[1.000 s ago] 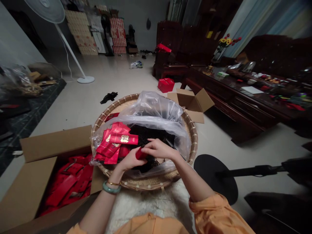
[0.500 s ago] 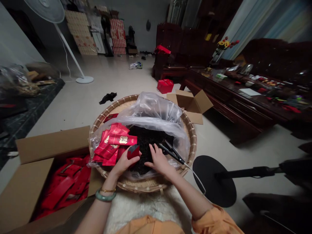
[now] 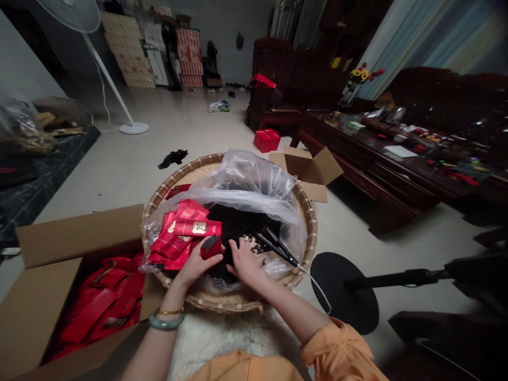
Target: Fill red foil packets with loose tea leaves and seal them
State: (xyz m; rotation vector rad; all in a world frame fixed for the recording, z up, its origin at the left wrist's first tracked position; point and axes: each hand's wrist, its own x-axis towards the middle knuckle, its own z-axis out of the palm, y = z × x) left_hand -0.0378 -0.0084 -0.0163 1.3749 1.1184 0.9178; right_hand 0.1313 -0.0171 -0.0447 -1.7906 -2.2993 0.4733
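Note:
My left hand (image 3: 195, 266) is closed round a small red packet (image 3: 211, 246), holding it upright with its dark-lined mouth facing up. Over the dark loose tea leaves (image 3: 234, 219) my right hand (image 3: 245, 262) is open, thumb apart from the fingers, fingertips touching the leaves. The leaves lie in a clear plastic bag (image 3: 257, 177) spread inside a round woven bamboo tray (image 3: 222, 304). Beside my left hand, several flat red packets (image 3: 178, 233) are heaped on the bag. A black hair-straightener-like clamp (image 3: 280, 248) with a pale cord lies right of my right hand.
An open carton (image 3: 47, 301) full of red packets (image 3: 103, 301) stands at the left. Beyond the tray are an open carton (image 3: 305, 169) and a red box (image 3: 266, 141). A black round stand base (image 3: 341, 293) is at the right, near a dark wooden table (image 3: 381, 174).
My right hand has moved left through the leaves, toward the packet, baring a pale patch near its fingertips. My left hand still holds the packet. The view has shifted slightly.

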